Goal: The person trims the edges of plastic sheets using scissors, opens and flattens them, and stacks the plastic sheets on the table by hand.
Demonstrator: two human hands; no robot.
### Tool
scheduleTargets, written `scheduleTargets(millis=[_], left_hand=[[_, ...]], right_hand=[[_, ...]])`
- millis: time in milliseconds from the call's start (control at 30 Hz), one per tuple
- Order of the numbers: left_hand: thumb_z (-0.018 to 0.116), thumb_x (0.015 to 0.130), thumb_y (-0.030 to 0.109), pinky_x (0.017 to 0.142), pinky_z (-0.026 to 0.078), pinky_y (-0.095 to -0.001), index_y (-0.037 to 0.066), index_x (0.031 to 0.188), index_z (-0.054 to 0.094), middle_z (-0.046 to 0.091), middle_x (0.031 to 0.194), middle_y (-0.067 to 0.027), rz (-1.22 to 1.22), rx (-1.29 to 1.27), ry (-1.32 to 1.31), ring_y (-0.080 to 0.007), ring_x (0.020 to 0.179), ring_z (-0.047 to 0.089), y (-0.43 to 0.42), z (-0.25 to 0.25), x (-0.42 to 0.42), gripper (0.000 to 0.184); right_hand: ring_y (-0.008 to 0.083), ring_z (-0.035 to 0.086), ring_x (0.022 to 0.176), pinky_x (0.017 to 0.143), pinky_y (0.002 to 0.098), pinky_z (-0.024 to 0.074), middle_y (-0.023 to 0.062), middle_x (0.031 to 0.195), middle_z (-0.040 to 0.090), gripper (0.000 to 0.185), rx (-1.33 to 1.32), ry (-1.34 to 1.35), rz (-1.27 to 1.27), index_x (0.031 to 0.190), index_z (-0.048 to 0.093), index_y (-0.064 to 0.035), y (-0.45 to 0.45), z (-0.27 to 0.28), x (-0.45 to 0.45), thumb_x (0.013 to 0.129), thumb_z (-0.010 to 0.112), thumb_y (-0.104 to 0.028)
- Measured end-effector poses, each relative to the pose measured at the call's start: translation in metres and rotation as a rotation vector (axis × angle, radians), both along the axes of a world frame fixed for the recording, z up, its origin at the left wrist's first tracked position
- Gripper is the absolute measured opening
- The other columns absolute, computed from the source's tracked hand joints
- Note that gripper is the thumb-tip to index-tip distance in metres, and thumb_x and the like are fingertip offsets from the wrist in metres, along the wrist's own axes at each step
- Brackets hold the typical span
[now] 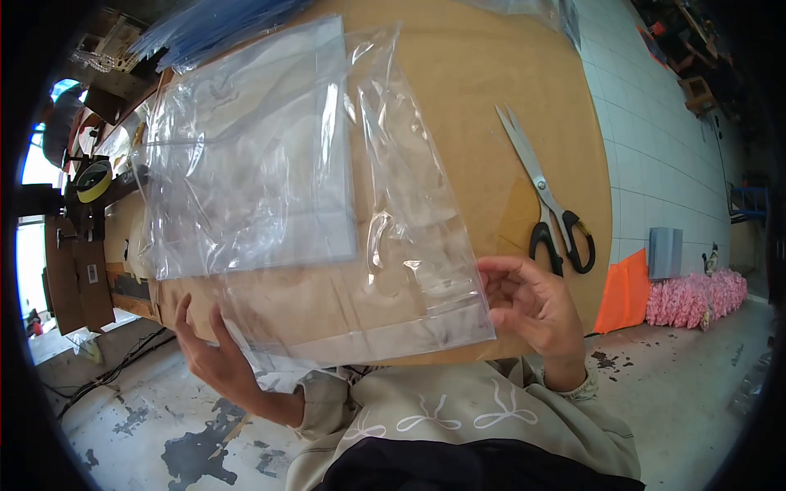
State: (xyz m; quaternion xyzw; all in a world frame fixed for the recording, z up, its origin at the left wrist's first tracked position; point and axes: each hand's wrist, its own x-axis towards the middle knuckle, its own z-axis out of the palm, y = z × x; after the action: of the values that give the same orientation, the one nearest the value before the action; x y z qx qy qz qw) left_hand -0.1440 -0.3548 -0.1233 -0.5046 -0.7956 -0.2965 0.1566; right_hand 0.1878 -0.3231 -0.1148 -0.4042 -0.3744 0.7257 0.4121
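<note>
Lying on the brown table (pixel 475 74), a clear plastic bag (pixel 401 282) spreads in front of the person, the tabletop showing through; whether it has contents cannot be told. It overlaps a stack of clear plastic (pixel 254 180). The left hand (pixel 214 360) has its fingers spread wide beside the lower left edge. The right hand (pixel 528 309) curls loosely at the right edge, its grip unclear, near scissors (pixel 541 186).

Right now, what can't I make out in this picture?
Head view: blue plastic bundle, cut off by the top edge.
Head view: label on the cardboard box, print too small to read.
Head view: clear plastic layers, their number lost in glare and overlap.
</note>
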Motion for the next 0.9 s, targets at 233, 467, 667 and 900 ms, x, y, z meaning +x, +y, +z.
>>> scheduleTargets(millis=[233,467,667,900], left_hand=[[0.075,0.073,0.013,0.075,0.049,-0.0338,0.013,0.111,0.061,0.052,0.116,-0.0181,-1.155,-0.141,-0.352,-0.0248,0.091,0.058,0.001,0.015,0.132,0.041],[0.076,0.067,0.003,0.058,0.046,-0.0275,0.016,0.101,0.059,0.043,0.088,-0.0079,-1.105,-0.254,-0.567,-0.0204,0.076,0.052,0.003,-0.024,0.132,0.040],[0.080,0.063,0.007,0.051,0.044,-0.0281,0.011,0.094,0.055,0.048,0.092,-0.0085,-1.091,-0.149,-0.484,-0.0192,0.069,0.051,0.011,-0.023,0.134,0.040],[0.080,0.063,0.008,0.049,0.043,-0.0275,0.009,0.090,0.056,0.048,0.090,-0.0082,-1.060,-0.133,-0.476,-0.0185,0.068,0.050,0.010,-0.027,0.136,0.036]], right_hand=[[0.0103,0.057,0.084,0.076,0.0241,0.0483,0.0061,0.095,0.057,0.030,-0.105,-0.048,0.074,0.114,0.053,0.0030,-0.012,0.002,-0.006,0.085,0.062,0.004],[0.0058,0.056,0.068,0.060,0.0193,0.0447,0.0012,0.080,0.059,0.013,-0.047,-0.248,0.042,0.093,0.056,0.0007,-0.014,-0.003,-0.005,0.088,0.064,-0.008],[0.0057,0.055,0.064,0.057,0.0202,0.0443,0.0020,0.077,0.058,0.012,-0.071,-0.221,0.109,0.090,0.055,0.0002,-0.010,-0.003,-0.006,0.092,0.059,-0.012],[0.0075,0.056,0.068,0.062,0.0196,0.0451,0.0040,0.079,0.058,0.018,-0.105,-0.088,0.056,0.094,0.056,0.0020,-0.010,-0.003,-0.001,0.096,0.051,-0.015]])
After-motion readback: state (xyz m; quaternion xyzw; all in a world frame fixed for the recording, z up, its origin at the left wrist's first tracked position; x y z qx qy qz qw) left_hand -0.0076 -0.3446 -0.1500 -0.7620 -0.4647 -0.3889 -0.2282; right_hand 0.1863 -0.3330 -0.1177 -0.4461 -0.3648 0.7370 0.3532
